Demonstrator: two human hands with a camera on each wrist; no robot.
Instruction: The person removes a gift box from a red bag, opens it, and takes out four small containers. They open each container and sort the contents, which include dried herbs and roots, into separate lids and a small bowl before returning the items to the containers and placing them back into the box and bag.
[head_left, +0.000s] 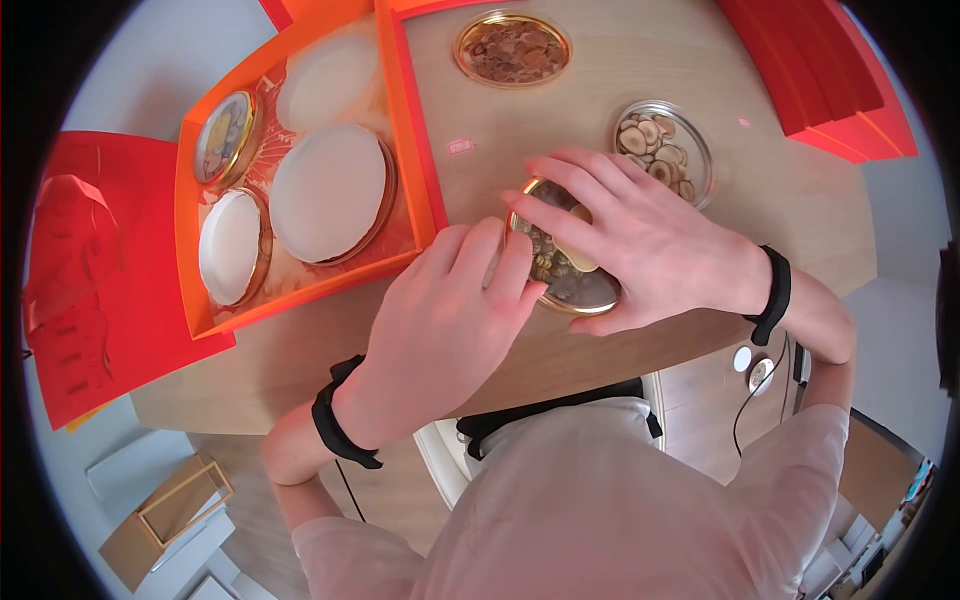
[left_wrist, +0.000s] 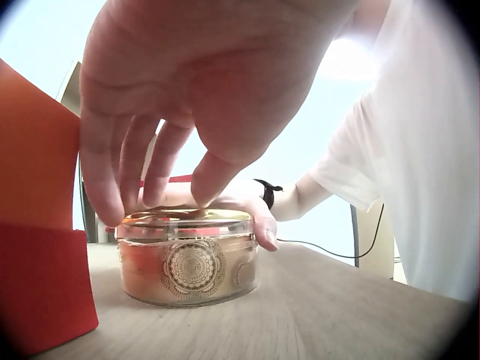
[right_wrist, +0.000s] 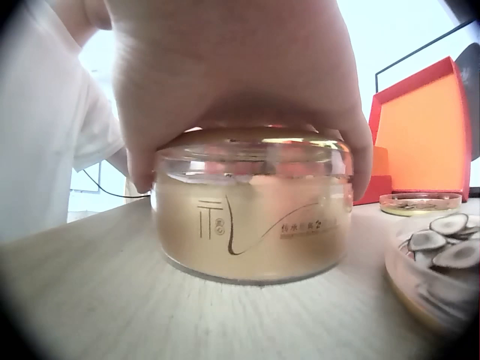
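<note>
A round clear jar (left_wrist: 191, 270) with a gold-rimmed lid (head_left: 580, 290) stands upright on the table near its front edge. Printed patterns and lettering mark its side. My right hand (head_left: 660, 235) spans the lid from above, its thumb and fingers gripping opposite sides of the rim. From the other side, my left hand (head_left: 440, 310) bends its fingers down onto the lid, thumb and fingertips at the gold rim. Small dark pieces and a pale label show through the lid between the hands. Part of the lid is hidden under the right palm.
Left of the hands lies an orange box (head_left: 410, 130) holding white-topped round containers (head_left: 330, 190) and a gold-rimmed jar (head_left: 225, 138). Beyond the right hand is a clear container of dried slices (head_left: 655, 150). Farther back are a gold-rimmed round container (head_left: 515, 48) and a red box (head_left: 810, 60).
</note>
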